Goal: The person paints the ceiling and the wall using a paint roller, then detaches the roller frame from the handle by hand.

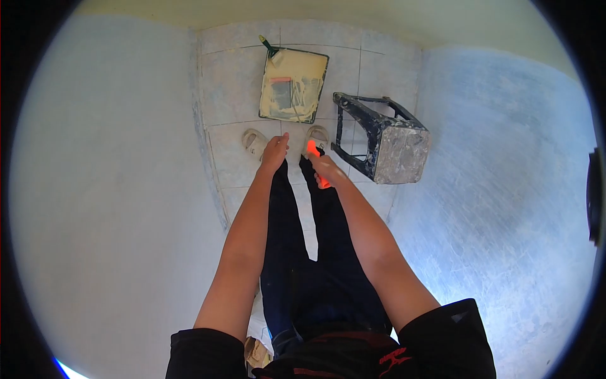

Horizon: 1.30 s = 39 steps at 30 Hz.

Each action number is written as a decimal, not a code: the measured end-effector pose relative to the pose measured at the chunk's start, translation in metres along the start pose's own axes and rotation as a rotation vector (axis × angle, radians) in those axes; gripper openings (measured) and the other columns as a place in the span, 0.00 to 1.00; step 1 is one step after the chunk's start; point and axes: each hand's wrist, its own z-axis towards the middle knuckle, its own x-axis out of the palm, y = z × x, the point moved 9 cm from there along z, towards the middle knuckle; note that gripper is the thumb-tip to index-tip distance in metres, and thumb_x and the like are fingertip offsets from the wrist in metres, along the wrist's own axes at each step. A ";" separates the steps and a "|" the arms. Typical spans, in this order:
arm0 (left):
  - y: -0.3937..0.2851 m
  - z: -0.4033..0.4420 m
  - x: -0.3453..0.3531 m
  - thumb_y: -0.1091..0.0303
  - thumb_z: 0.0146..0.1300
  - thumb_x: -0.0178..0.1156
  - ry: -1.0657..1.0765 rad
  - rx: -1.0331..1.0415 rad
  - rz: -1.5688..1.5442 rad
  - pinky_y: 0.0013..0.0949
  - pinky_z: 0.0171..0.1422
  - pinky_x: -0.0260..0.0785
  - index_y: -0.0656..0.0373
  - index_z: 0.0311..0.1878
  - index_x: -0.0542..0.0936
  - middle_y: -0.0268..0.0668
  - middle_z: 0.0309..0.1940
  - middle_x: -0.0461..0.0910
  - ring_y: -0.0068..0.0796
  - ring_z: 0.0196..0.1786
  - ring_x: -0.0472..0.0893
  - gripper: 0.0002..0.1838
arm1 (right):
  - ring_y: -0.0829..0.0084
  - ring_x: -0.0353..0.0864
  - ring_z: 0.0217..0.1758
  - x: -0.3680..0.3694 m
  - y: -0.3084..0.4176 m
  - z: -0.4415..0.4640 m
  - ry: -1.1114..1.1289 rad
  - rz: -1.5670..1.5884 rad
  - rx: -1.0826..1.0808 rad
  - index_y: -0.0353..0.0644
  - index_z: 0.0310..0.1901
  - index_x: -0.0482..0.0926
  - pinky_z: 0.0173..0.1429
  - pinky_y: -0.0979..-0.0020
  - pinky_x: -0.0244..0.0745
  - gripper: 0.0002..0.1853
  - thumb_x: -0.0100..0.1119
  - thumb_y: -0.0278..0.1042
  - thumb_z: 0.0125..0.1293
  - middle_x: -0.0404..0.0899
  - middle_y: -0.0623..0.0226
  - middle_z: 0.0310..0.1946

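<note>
My left hand (275,151) hangs above the left shoe (254,141); its fingers look loosely stretched forward, and I see nothing in them. In my right hand (325,167) is a bright orange handle (312,148), gripped in a closed fist over my right leg; the tool's working end cannot be made out. Ahead of both hands a paint tray (326,66) lies on the floor, smeared with cream paint. A grey rectangular piece with an orange-red edge (281,95) lies in the tray. Across the tray's far left corner leans a paintbrush (268,45) with a dark green handle.
A dark, paint-spattered stool (401,155) lies on its side right of the tray. Pale walls (107,158) close in at left and right (492,145), with another across the front. White tiles (230,76) cover the floor. A dark object (593,196) shows at the far right edge.
</note>
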 end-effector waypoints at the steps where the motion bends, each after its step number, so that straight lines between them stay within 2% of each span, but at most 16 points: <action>1: 0.003 0.000 0.002 0.41 0.72 0.54 0.002 -0.002 0.024 0.32 0.45 0.73 0.63 0.53 0.83 0.39 0.35 0.84 0.27 0.38 0.81 0.30 | 0.72 0.66 0.12 -0.001 -0.002 -0.003 0.014 0.040 0.020 0.39 0.34 0.70 0.16 0.65 0.62 0.29 0.53 0.64 0.74 0.68 0.66 0.17; 7: 0.013 0.011 -0.002 0.50 0.67 0.61 0.009 0.038 0.067 0.34 0.51 0.73 0.60 0.53 0.83 0.40 0.38 0.86 0.31 0.43 0.83 0.23 | 0.68 0.68 0.12 0.002 -0.084 -0.049 0.060 0.016 0.135 0.37 0.32 0.71 0.18 0.62 0.65 0.30 0.50 0.63 0.74 0.68 0.66 0.16; 12: 0.014 0.007 0.000 0.50 0.67 0.61 0.000 0.070 0.027 0.34 0.52 0.72 0.58 0.55 0.84 0.38 0.39 0.86 0.33 0.43 0.84 0.23 | 0.70 0.68 0.12 -0.004 -0.047 -0.032 0.045 0.051 0.061 0.40 0.35 0.70 0.18 0.64 0.67 0.28 0.51 0.64 0.74 0.68 0.67 0.18; 15: -0.022 -0.032 0.012 0.46 0.66 0.62 0.115 -0.048 0.049 0.37 0.52 0.72 0.61 0.56 0.82 0.41 0.44 0.85 0.34 0.47 0.82 0.28 | 0.72 0.68 0.13 0.000 -0.019 -0.030 0.042 0.100 -0.015 0.42 0.37 0.70 0.18 0.67 0.67 0.27 0.50 0.63 0.75 0.70 0.66 0.20; 17: -0.037 -0.055 0.034 0.40 0.62 0.65 0.276 -0.186 -0.069 0.39 0.57 0.72 0.66 0.65 0.76 0.49 0.54 0.82 0.38 0.57 0.81 0.40 | 0.71 0.70 0.13 0.005 -0.018 -0.033 0.041 0.127 -0.055 0.41 0.38 0.70 0.19 0.68 0.68 0.27 0.49 0.62 0.75 0.70 0.66 0.21; 18: -0.039 -0.059 0.043 0.40 0.62 0.65 0.275 -0.184 -0.074 0.39 0.57 0.72 0.66 0.65 0.76 0.49 0.54 0.82 0.38 0.57 0.81 0.40 | 0.71 0.71 0.14 0.006 -0.022 -0.038 0.009 0.109 -0.091 0.40 0.39 0.71 0.19 0.68 0.69 0.26 0.49 0.60 0.76 0.71 0.65 0.22; 20: -0.032 -0.069 0.060 0.28 0.57 0.62 0.260 -0.256 -0.125 0.48 0.62 0.71 0.70 0.73 0.64 0.55 0.63 0.74 0.44 0.61 0.79 0.56 | 0.70 0.73 0.15 0.010 -0.037 -0.045 -0.018 0.087 -0.118 0.38 0.40 0.72 0.20 0.67 0.70 0.25 0.48 0.59 0.77 0.72 0.65 0.22; 22: -0.016 -0.061 0.083 0.27 0.55 0.63 0.254 -0.189 0.010 0.47 0.64 0.70 0.76 0.72 0.62 0.60 0.64 0.73 0.48 0.63 0.78 0.60 | 0.67 0.76 0.18 0.000 -0.037 -0.051 -0.191 -0.106 -0.285 0.35 0.37 0.73 0.23 0.62 0.75 0.25 0.49 0.55 0.75 0.74 0.63 0.22; 26: -0.007 -0.063 0.110 0.27 0.53 0.65 0.288 -0.101 0.231 0.42 0.68 0.69 0.89 0.69 0.58 0.71 0.62 0.72 0.55 0.64 0.77 0.67 | 0.60 0.84 0.23 -0.007 -0.041 -0.036 -0.274 -0.297 -0.272 0.29 0.42 0.77 0.26 0.60 0.77 0.22 0.50 0.46 0.74 0.83 0.50 0.27; 30: -0.014 -0.043 0.108 0.29 0.53 0.66 0.076 0.190 0.399 0.42 0.62 0.72 0.86 0.60 0.71 0.67 0.52 0.79 0.51 0.56 0.82 0.57 | 0.55 0.87 0.27 0.004 -0.007 -0.049 -0.217 -0.377 -0.239 0.28 0.44 0.80 0.31 0.56 0.79 0.21 0.51 0.44 0.72 0.85 0.44 0.30; 32: -0.015 -0.035 0.102 0.30 0.56 0.65 0.223 0.018 0.246 0.42 0.58 0.73 0.82 0.52 0.75 0.62 0.48 0.81 0.46 0.52 0.83 0.51 | 0.53 0.88 0.28 -0.003 0.000 -0.035 -0.287 -0.290 -0.242 0.30 0.44 0.82 0.34 0.54 0.79 0.21 0.52 0.44 0.70 0.85 0.44 0.30; 33: -0.004 -0.016 0.102 0.31 0.56 0.65 0.206 0.022 0.183 0.43 0.63 0.70 0.80 0.56 0.75 0.63 0.50 0.81 0.51 0.56 0.82 0.51 | 0.61 0.82 0.18 -0.006 0.000 -0.012 -0.333 -0.341 -0.309 0.27 0.44 0.79 0.21 0.61 0.73 0.20 0.51 0.41 0.71 0.83 0.49 0.26; 34: 0.001 -0.003 0.098 0.31 0.55 0.66 0.186 0.029 0.122 0.43 0.68 0.68 0.79 0.60 0.74 0.64 0.53 0.82 0.56 0.60 0.81 0.51 | 0.61 0.82 0.18 -0.004 0.011 -0.012 -0.336 -0.344 -0.314 0.27 0.44 0.79 0.21 0.61 0.73 0.20 0.51 0.41 0.71 0.83 0.49 0.26; 35: -0.084 -0.061 0.069 0.28 0.56 0.63 0.284 0.069 0.073 0.43 0.68 0.68 0.78 0.62 0.73 0.62 0.56 0.81 0.54 0.62 0.79 0.54 | 0.56 0.85 0.24 0.001 0.018 -0.014 -0.337 -0.316 -0.294 0.29 0.44 0.80 0.29 0.57 0.76 0.21 0.52 0.44 0.70 0.85 0.47 0.29; 37: -0.061 -0.046 0.066 0.29 0.58 0.62 0.265 0.005 0.090 0.42 0.66 0.68 0.77 0.62 0.73 0.59 0.53 0.81 0.49 0.59 0.80 0.52 | 0.45 0.88 0.41 0.012 0.021 -0.024 -0.291 -0.275 -0.177 0.32 0.46 0.81 0.47 0.49 0.80 0.23 0.54 0.49 0.70 0.86 0.41 0.37; 39: -0.018 -0.032 0.074 0.30 0.60 0.61 0.251 -0.053 0.112 0.40 0.64 0.69 0.76 0.63 0.74 0.56 0.51 0.81 0.43 0.56 0.80 0.50 | 0.43 0.87 0.46 0.015 -0.005 -0.017 -0.373 -0.361 -0.236 0.33 0.48 0.80 0.51 0.47 0.79 0.23 0.54 0.50 0.70 0.85 0.40 0.40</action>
